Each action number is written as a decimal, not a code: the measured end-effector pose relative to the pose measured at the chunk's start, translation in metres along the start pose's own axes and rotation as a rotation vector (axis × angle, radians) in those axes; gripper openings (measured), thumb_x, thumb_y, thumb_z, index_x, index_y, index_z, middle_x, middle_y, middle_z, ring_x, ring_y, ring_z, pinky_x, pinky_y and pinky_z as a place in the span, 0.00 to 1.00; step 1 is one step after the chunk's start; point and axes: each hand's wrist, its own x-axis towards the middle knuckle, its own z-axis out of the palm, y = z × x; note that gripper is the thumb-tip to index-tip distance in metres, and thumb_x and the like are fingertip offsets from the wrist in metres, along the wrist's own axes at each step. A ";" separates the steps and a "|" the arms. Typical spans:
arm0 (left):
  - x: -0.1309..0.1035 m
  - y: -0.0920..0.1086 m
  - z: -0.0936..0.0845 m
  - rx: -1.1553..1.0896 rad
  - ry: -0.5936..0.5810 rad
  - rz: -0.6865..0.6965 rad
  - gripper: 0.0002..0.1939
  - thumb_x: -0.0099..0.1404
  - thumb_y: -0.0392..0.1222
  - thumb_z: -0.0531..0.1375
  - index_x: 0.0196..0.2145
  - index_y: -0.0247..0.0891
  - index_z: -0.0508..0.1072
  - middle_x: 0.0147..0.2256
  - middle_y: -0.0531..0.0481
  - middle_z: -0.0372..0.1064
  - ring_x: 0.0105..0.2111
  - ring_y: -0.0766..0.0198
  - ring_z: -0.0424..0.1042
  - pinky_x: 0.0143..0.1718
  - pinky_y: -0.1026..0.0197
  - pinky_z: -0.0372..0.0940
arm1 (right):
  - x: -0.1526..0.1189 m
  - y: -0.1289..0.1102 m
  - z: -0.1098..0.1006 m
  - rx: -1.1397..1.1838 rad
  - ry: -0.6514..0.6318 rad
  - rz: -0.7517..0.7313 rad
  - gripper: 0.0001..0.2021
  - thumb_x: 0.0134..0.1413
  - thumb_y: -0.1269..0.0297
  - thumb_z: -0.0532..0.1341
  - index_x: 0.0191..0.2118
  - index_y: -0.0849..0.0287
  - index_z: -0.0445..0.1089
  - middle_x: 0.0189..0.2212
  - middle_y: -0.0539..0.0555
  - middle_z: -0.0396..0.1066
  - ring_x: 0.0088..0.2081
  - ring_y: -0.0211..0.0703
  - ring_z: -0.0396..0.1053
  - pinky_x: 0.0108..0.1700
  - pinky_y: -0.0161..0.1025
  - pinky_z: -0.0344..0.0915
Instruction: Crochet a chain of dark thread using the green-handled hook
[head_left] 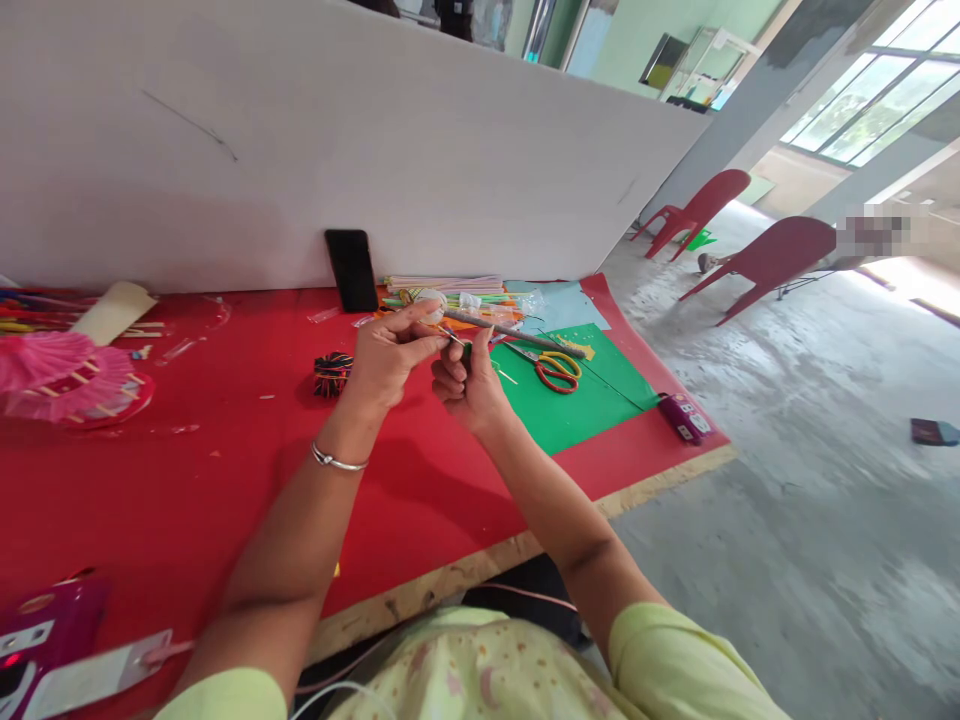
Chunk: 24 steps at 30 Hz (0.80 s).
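Both hands meet above the red-covered table, fingertips nearly touching. My left hand (390, 355) is closed in a pinch on something thin and small at its fingertips. My right hand (469, 380) is also closed, its fingers curled around a small dark piece that I cannot make out. Just beyond them, a grey rod (517, 332) slants to the right; whether a hand holds it I cannot tell. Scissors (559, 372) with red and yellow handles lie on a green sheet (600, 410) to the right. Left of my left hand sits a dark multicoloured bundle (332, 374).
A black phone (351, 270) leans against the white partition (300, 150). Thin sticks (442, 284) lie at its foot. On the left is a pink pleated paper craft (75, 380). Purple devices lie at the right corner (684, 418) and near left (52, 640). Red chairs (765, 260) stand beyond.
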 end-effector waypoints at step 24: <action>0.007 0.008 -0.021 -0.042 -0.341 -0.290 0.20 0.44 0.31 0.73 0.38 0.36 0.90 0.24 0.56 0.68 0.18 0.76 0.53 0.20 0.65 0.42 | -0.007 -0.061 -0.052 -1.249 -0.379 -0.753 0.32 0.71 0.31 0.61 0.34 0.57 0.81 0.32 0.57 0.81 0.34 0.44 0.76 0.41 0.42 0.73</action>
